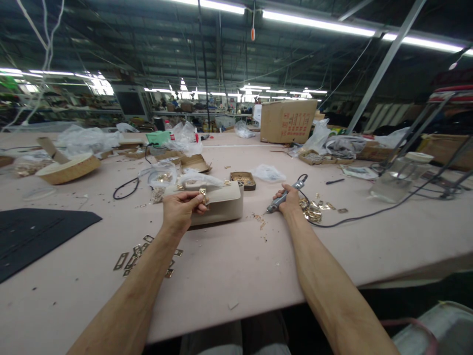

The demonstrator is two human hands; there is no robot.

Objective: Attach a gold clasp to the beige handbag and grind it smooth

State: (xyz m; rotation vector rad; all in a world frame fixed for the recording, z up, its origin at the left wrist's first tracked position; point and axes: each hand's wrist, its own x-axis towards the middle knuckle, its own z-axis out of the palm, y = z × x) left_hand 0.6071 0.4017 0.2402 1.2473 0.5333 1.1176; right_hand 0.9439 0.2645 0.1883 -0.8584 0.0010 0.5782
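A pale beige handbag (221,209) with a top handle lies on the table in front of me. My left hand (181,209) pinches a gold-coloured metal clasp (203,195) at the bag's front flap. In my right hand (290,199) is a grey electric screwdriver (284,197), its tip pointing down and left towards a scatter of tiny gold screws (260,220) on the table. Flat gold rectangular frames (136,252) lie in a loose group by my left forearm. More gold metal fittings (313,212) are heaped just right of my right hand.
Behind the bag stands a small box of tiny parts (243,180). The screwdriver's black cord (354,217) runs off right, near a clear jar (401,177). Black sheet material (40,236) covers the left side. A large cardboard box (287,121) is at the back.
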